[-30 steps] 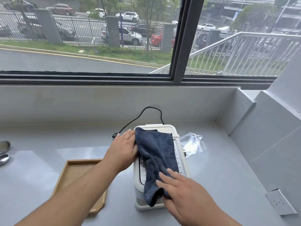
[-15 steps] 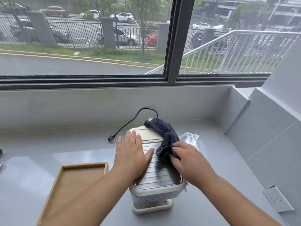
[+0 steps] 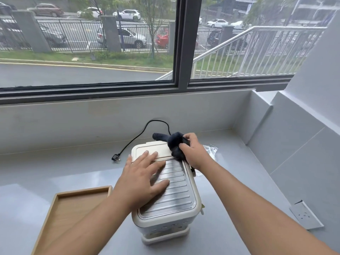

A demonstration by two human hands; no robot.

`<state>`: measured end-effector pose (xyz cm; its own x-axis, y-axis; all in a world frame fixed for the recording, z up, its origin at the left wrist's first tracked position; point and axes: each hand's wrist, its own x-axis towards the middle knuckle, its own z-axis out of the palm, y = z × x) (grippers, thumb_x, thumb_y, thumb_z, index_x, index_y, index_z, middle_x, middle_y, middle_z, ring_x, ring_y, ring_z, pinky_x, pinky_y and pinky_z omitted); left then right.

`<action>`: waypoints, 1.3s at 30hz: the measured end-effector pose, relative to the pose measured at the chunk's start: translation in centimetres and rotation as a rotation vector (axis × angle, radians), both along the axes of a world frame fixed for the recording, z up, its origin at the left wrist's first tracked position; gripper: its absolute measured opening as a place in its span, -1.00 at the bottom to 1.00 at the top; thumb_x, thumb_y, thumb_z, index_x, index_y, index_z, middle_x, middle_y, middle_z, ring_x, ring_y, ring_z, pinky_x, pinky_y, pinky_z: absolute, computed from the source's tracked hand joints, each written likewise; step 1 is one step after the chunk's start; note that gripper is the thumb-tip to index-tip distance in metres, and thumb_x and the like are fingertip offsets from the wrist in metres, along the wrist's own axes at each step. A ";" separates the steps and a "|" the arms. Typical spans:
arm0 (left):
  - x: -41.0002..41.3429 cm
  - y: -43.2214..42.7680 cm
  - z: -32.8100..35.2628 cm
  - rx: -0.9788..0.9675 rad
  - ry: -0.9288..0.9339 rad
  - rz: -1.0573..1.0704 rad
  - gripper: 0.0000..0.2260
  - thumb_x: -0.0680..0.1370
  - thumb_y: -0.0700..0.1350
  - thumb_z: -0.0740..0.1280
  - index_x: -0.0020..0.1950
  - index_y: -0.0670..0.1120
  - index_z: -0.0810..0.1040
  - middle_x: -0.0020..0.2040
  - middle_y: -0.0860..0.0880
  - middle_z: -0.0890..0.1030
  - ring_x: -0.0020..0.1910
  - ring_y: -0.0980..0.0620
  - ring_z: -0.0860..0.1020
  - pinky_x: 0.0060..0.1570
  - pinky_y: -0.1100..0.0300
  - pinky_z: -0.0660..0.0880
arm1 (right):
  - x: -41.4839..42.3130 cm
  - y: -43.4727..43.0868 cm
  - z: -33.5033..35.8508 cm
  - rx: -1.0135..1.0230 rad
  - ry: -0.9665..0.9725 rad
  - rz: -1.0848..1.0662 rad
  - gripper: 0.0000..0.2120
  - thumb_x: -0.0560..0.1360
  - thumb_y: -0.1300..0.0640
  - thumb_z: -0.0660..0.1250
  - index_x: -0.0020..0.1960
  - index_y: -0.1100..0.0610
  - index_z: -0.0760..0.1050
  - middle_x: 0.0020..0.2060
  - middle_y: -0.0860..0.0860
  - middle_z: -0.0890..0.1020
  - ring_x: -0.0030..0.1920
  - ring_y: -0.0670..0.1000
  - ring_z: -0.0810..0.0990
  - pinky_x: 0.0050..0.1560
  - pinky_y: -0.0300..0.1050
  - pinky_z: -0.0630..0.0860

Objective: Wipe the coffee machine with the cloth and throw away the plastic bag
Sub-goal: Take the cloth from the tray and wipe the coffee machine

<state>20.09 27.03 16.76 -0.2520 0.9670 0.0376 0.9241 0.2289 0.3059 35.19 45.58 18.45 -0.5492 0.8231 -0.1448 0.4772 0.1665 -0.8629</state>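
Resting flat with fingers spread, the left hand (image 3: 143, 178) lies on the ribbed metal top of the coffee machine (image 3: 166, 192), its grip open and holding nothing. The right hand (image 3: 191, 153) keeps a closed grip on the bunched dark cloth (image 3: 173, 142) at the machine's far right corner. Just beyond that hand, the plastic bag (image 3: 210, 150) lies on the grey desk (image 3: 230, 181), with a wooden tray (image 3: 55, 205) left of the machine.
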 end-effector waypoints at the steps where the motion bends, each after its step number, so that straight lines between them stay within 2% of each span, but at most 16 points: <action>1: 0.0 0.0 -0.1 0.007 -0.008 0.003 -0.31 0.47 0.53 0.04 0.56 0.33 0.33 0.68 0.22 0.16 0.68 0.12 -0.01 0.63 -0.18 -0.19 | -0.1 0.1 -0.3 -0.070 0.050 -0.021 -0.68 0.48 -0.04 0.21 0.23 -0.11 0.38 0.02 -0.13 0.62 0.03 -0.12 0.60 -0.02 -0.12 0.49; 2: 0.0 0.0 -0.2 0.017 -0.020 0.008 -0.31 0.46 0.54 0.05 0.55 0.33 0.35 0.67 0.22 0.17 0.68 0.13 0.00 0.63 -0.18 -0.18 | -0.2 0.1 -0.6 -0.131 0.097 -0.049 -0.65 0.48 -0.05 0.21 0.26 -0.10 0.41 0.05 -0.15 0.63 0.07 -0.13 0.60 0.05 -0.10 0.51; 4: 0.1 0.1 -0.3 0.031 -0.036 0.021 -0.32 0.45 0.55 0.06 0.52 0.33 0.38 0.66 0.24 0.19 0.67 0.15 0.01 0.63 -0.16 -0.17 | -0.2 0.3 -1.0 -0.225 0.147 -0.104 -0.64 0.44 -0.08 0.20 0.20 -0.07 0.54 0.03 -0.08 0.68 0.08 -0.02 0.64 0.14 0.00 0.56; 7: 0.1 0.0 -0.4 0.041 -0.045 0.033 -0.33 0.45 0.56 0.08 0.50 0.34 0.39 0.65 0.26 0.20 0.67 0.17 0.01 0.63 -0.15 -0.16 | 0.4 0.5 -1.7 -0.323 0.173 -0.162 -0.71 0.43 -0.04 0.18 0.02 -0.05 0.62 -0.05 0.01 0.70 0.00 0.12 0.64 -0.01 0.01 0.54; 9: 0.1 0.1 -0.4 0.045 -0.046 0.038 -0.33 0.45 0.56 0.09 0.49 0.34 0.40 0.65 0.27 0.20 0.66 0.17 0.02 0.63 -0.15 -0.16 | 1.2 0.2 -2.4 -0.359 0.170 -0.204 -0.69 0.44 -0.02 0.16 0.08 -0.07 0.58 0.03 0.05 0.69 0.06 0.15 0.64 -0.03 0.00 0.56; 11: 0.1 0.1 -0.4 0.050 -0.051 0.043 -0.33 0.45 0.56 0.09 0.48 0.33 0.42 0.64 0.27 0.21 0.66 0.17 0.02 0.63 -0.16 -0.15 | 2.2 -0.3 -3.2 -0.350 0.157 -0.218 -0.74 0.48 0.03 0.17 0.08 -0.04 0.58 -0.09 0.05 0.69 -0.10 0.11 0.63 -0.27 -0.12 0.53; 14: 0.1 0.2 -0.3 0.038 -0.052 0.044 -0.32 0.44 0.57 0.09 0.48 0.33 0.41 0.65 0.27 0.20 0.66 0.17 0.01 0.63 -0.16 -0.15 | 3.6 -1.1 -4.3 -0.246 0.135 -0.196 -0.82 0.53 0.19 0.20 -0.07 0.09 0.58 -0.38 0.00 0.59 -0.42 0.01 0.50 -0.50 -0.20 0.42; 16: 0.2 0.2 -0.2 0.031 -0.048 0.048 -0.32 0.43 0.57 0.08 0.48 0.33 0.40 0.65 0.27 0.19 0.66 0.17 0.01 0.63 -0.17 -0.15 | 4.5 -1.7 -4.1 -0.147 0.129 -0.177 -0.84 0.49 0.19 0.20 -0.14 0.08 0.56 -0.48 -0.09 0.55 -0.51 -0.05 0.45 -0.53 -0.21 0.42; 18: 0.2 0.2 -0.2 0.032 -0.053 0.051 -0.32 0.43 0.57 0.08 0.48 0.34 0.40 0.65 0.27 0.20 0.66 0.16 0.02 0.63 -0.17 -0.14 | 5.1 -2.2 -3.6 -0.009 0.112 -0.139 -0.86 0.49 0.18 0.22 -0.17 0.03 0.53 -0.49 -0.09 0.56 -0.54 -0.07 0.48 -0.54 -0.24 0.43; 21: 0.3 0.2 -0.2 0.032 -0.058 0.053 -0.33 0.43 0.57 0.08 0.48 0.34 0.40 0.65 0.27 0.20 0.66 0.16 0.02 0.63 -0.16 -0.15 | 6.0 -3.0 -2.9 0.263 0.076 -0.070 -0.79 0.52 0.20 0.24 -0.25 -0.03 0.45 -0.39 -0.06 0.56 -0.43 -0.17 0.54 -0.48 -0.42 0.39; 24: 0.3 0.1 -0.2 0.038 -0.059 0.055 -0.32 0.43 0.57 0.09 0.47 0.33 0.40 0.64 0.27 0.21 0.66 0.15 0.04 0.63 -0.16 -0.15 | 7.1 -3.9 -2.7 0.423 0.022 -0.036 -0.82 0.47 0.11 0.22 -0.30 -0.05 0.39 -0.29 -0.13 0.54 -0.16 -0.24 0.52 -0.25 -0.41 0.39; 28: 0.4 0.1 0.0 0.040 -0.060 0.054 -0.33 0.42 0.56 0.09 0.46 0.32 0.42 0.64 0.25 0.23 0.66 0.14 0.05 0.63 -0.17 -0.15 | 8.7 -5.2 -3.1 0.336 0.022 -0.041 -0.89 0.44 0.04 0.20 -0.22 -0.03 0.48 -0.21 -0.11 0.58 -0.16 -0.14 0.56 -0.24 -0.36 0.40; 32: 0.5 0.1 0.1 0.043 -0.057 0.052 -0.34 0.43 0.56 0.09 0.45 0.32 0.43 0.64 0.23 0.25 0.65 0.12 0.07 0.62 -0.18 -0.13 | 10.1 -7.3 -3.1 0.172 0.061 -0.065 -0.91 0.44 0.09 0.24 -0.21 -0.03 0.50 -0.34 -0.06 0.64 -0.35 -0.12 0.57 -0.33 -0.35 0.43; 35: 0.4 0.1 0.2 0.037 -0.063 0.050 -0.33 0.43 0.56 0.09 0.46 0.32 0.42 0.64 0.23 0.25 0.65 0.12 0.07 0.62 -0.19 -0.14 | 11.1 -9.3 -3.2 0.044 0.110 -0.079 -0.89 0.44 0.12 0.21 -0.19 -0.01 0.51 -0.42 0.05 0.66 -0.39 0.00 0.60 -0.35 -0.28 0.49; 39: 0.5 0.0 0.4 0.033 -0.064 0.050 -0.33 0.44 0.55 0.08 0.46 0.30 0.43 0.64 0.20 0.26 0.66 0.10 0.08 0.62 -0.21 -0.14 | 12.5 -11.7 -2.9 0.002 0.102 -0.049 -0.84 0.47 0.14 0.17 -0.13 -0.02 0.52 -0.39 0.05 0.71 -0.29 0.04 0.69 -0.26 -0.26 0.52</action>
